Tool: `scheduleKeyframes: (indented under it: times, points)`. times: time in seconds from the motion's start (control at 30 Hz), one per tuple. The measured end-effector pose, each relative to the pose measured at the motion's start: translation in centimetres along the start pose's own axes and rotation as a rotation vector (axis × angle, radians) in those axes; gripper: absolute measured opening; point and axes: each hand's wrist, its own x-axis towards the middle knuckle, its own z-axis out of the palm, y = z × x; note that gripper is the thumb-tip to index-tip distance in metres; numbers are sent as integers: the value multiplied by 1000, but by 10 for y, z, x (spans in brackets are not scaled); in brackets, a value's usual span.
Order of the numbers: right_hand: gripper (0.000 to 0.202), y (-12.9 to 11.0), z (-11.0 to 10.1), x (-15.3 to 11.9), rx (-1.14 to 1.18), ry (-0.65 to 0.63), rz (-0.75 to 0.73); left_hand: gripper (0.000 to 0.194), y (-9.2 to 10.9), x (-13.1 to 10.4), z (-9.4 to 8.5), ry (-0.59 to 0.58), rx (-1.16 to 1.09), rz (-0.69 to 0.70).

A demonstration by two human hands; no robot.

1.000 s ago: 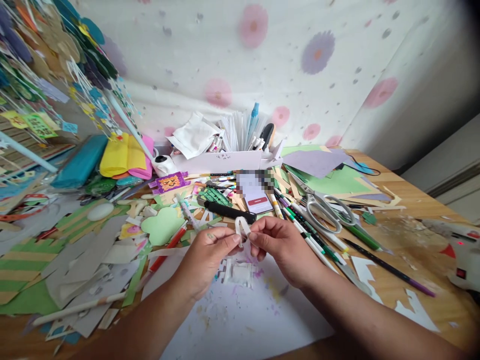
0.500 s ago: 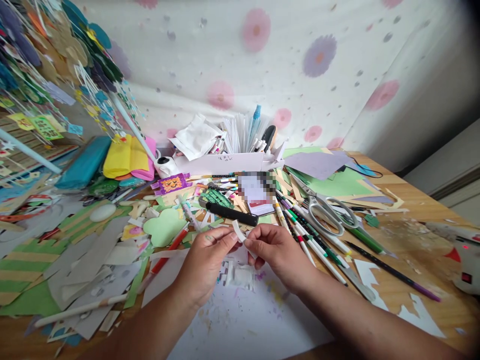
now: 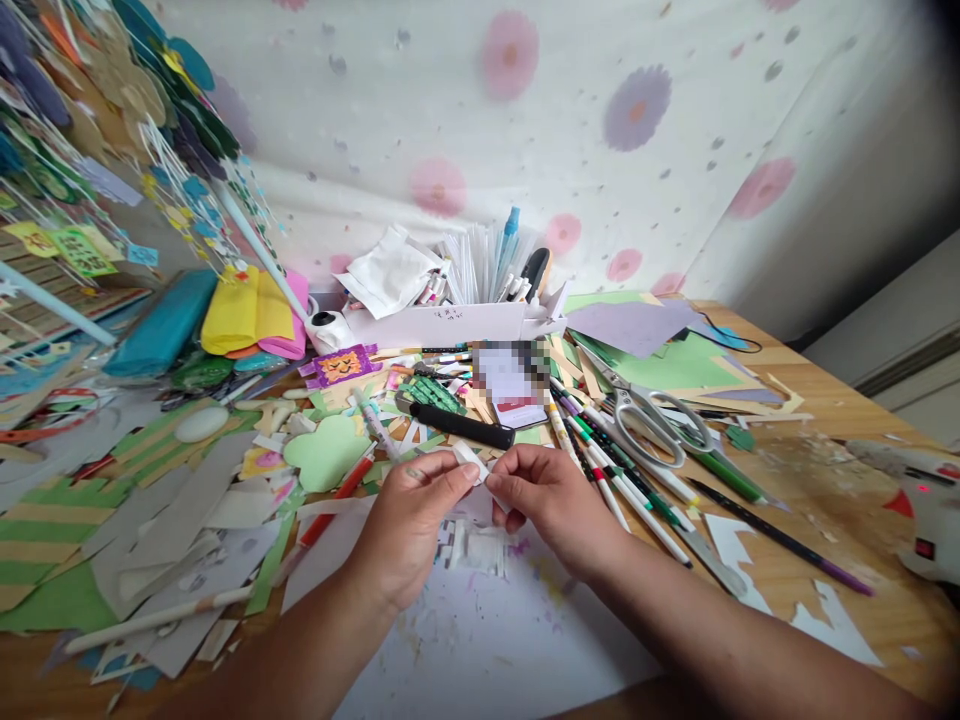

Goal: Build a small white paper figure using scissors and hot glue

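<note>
A small white strip [image 3: 470, 459], apparently paper or tape, is pinched between my two hands at the middle of the view. My left hand [image 3: 414, 515] grips its left part between thumb and index finger. On the other side, my right hand [image 3: 551, 505] pinches the lower right end, its remaining fingers curled. Just below my fingertips lies a small whitish flat piece [image 3: 480, 548], partly hidden by my hands. It rests on a white sheet [image 3: 465, 640] marked with coloured specks.
A black-handled cutter [image 3: 461, 425] lies behind my hands. Silver scissors [image 3: 656, 425] and several marker pens [image 3: 607, 470] are on the right, with a glue gun [image 3: 919, 500] at the edge. Paper scraps [image 3: 172, 510] cover the left. A white box [image 3: 442, 325] stands at the back.
The white strip has tilted and now lies lower between my fingers, showing a broader face. Both hands stay in nearly the same place. The view has shifted slightly.
</note>
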Motion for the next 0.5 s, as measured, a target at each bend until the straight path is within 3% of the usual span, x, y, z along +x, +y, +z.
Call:
scheduleKeyframes:
  times: [0.5]
  points:
    - [21, 1, 0, -2, -129, -24, -33, 16, -5, 3, -2, 38, -60, 31]
